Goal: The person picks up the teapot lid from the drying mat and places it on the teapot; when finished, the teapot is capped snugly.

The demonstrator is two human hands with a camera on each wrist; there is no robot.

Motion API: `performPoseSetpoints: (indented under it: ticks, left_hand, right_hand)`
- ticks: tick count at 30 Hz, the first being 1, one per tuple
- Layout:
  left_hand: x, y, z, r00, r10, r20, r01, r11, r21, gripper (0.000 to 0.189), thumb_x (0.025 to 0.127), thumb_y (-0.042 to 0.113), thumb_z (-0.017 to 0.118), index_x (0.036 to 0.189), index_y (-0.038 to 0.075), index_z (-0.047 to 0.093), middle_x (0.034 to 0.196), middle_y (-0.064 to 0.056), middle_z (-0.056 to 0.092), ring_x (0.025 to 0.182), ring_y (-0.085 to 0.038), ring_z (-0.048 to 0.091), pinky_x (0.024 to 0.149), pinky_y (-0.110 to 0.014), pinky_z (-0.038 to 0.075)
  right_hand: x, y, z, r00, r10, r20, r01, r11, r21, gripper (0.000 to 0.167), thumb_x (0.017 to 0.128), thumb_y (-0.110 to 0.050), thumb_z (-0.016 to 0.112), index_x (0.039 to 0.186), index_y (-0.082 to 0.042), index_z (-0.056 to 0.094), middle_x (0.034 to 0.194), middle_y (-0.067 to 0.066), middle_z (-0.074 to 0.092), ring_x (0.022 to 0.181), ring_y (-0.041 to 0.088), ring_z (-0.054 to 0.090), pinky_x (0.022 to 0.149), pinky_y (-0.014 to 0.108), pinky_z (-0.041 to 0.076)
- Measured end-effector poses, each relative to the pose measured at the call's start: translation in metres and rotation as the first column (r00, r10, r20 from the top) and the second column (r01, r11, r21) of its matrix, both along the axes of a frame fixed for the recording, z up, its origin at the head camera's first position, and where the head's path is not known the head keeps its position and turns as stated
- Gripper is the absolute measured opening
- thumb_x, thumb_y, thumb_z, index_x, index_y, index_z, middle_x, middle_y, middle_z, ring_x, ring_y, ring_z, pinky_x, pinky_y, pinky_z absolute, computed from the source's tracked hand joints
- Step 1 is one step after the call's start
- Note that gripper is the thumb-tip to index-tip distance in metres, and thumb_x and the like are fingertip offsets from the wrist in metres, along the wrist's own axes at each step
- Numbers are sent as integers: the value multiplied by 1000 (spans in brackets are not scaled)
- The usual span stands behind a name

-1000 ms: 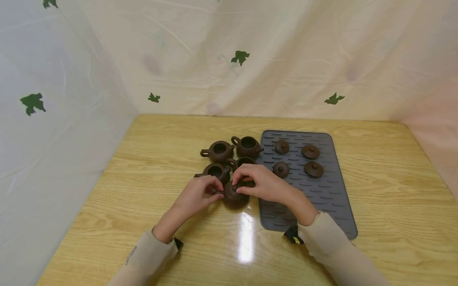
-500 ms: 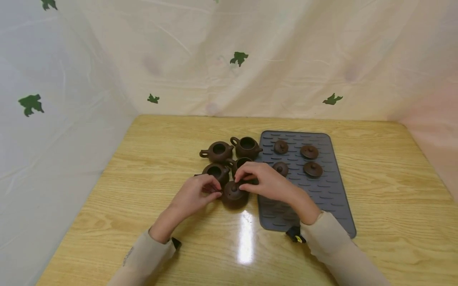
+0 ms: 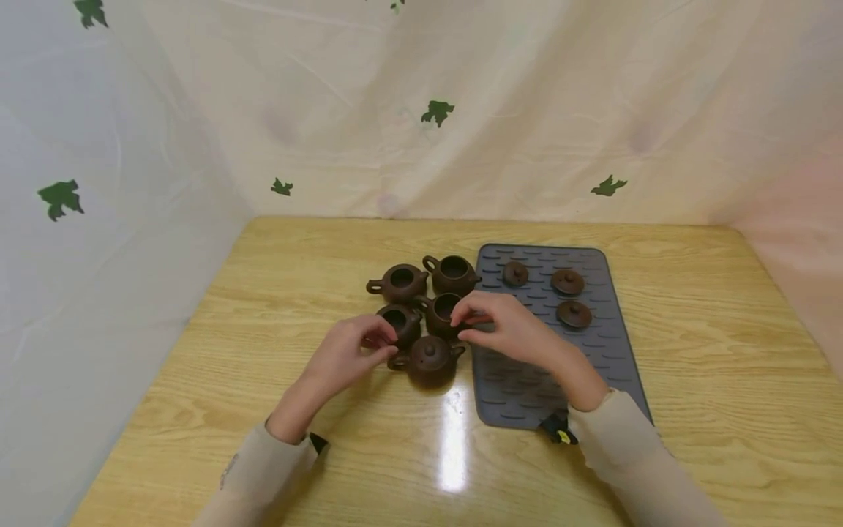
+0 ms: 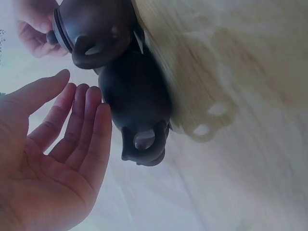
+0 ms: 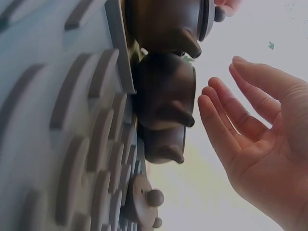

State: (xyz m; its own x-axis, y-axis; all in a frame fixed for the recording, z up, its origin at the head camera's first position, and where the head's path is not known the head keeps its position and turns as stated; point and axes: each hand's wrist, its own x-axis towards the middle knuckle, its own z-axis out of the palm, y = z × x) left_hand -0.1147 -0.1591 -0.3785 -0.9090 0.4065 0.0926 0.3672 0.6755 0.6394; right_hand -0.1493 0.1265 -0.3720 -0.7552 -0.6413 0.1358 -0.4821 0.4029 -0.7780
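Note:
A small dark brown teapot (image 3: 431, 369) stands nearest the person with its lid (image 3: 426, 351) on. My left hand (image 3: 344, 357) is just left of its handle, fingers relaxed and holding nothing; the left wrist view shows the bare palm (image 4: 53, 173). Over the mat's left edge hovers my right hand (image 3: 507, 328), thumb and fingers apart with nothing between them. It overlaps a lidless teapot (image 3: 440, 315) in the head view. Another lidless teapot (image 3: 403, 326) sits behind the left fingertips. Two more lidless ones, a left teapot (image 3: 400, 284) and a right teapot (image 3: 453, 274), stand at the back.
A grey ridged mat (image 3: 540, 391) lies right of the teapots on the wooden table (image 3: 217, 351). On it are a back-left lid (image 3: 516, 274), a back-right lid (image 3: 568, 282) and a lid (image 3: 574, 315) nearer the front. A pale curtain (image 3: 342, 117) hangs behind.
Both hands have let go of the lidded teapot and drawn apart, the left one leftward, the right one to the right and slightly up. The right hand now covers the mat's front-left lid.

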Motion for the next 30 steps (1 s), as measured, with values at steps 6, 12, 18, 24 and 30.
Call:
performPoseSetpoints:
  ticks: [6, 12, 18, 24, 30]
  left_hand:
    - [-2, -2, 5, 1000, 19, 5, -19, 1000, 10, 10, 87, 7, 75, 96, 7, 70, 93, -4, 73, 84, -14, 70, 77, -27, 60]
    - [-5, -7, 5, 999, 41, -9, -41, 999, 6, 10, 88, 8, 75, 96, 9, 70, 94, -4, 73, 85, -15, 70, 79, -33, 60]
    - [-9, -11, 3, 998, 62, -27, -62, 998, 7, 11, 87, 6, 76, 96, 9, 70, 93, -3, 73, 84, -15, 71, 78, -34, 60]
    - [-12, -15, 3, 996, 88, -34, -88, 996, 0, 11, 88, 7, 75, 98, 8, 70, 95, -4, 73, 87, -18, 70, 80, -38, 61]
    - [-16, -19, 2, 994, 96, -60, -96, 995, 2, 12, 88, 7, 75, 98, 9, 70, 95, -5, 73, 89, -20, 71, 82, -40, 61]
  right_hand:
    - [-2, 11, -2, 1000, -31, 2, 31, 999, -8, 18, 91, -10, 72, 109, -11, 67, 111, 4, 68, 108, 23, 66, 95, 39, 58]
    - [-3, 22, -3, 998, -58, 21, 58, 998, -7, 18, 92, -10, 70, 110, -9, 67, 113, 5, 67, 107, 24, 67, 94, 39, 58]
    - [-6, 31, -5, 995, -95, 28, 95, 995, -8, 19, 92, -9, 71, 111, -7, 67, 112, 5, 67, 106, 24, 68, 92, 41, 58]
    - [-9, 41, -9, 987, -160, -9, 160, 987, 16, 18, 91, -10, 71, 109, -9, 67, 112, 5, 68, 107, 24, 67, 93, 43, 57]
    - [-14, 50, -15, 974, -226, 7, 226, 973, 43, 19, 92, -9, 70, 110, -5, 67, 112, 9, 67, 110, 30, 66, 95, 47, 56]
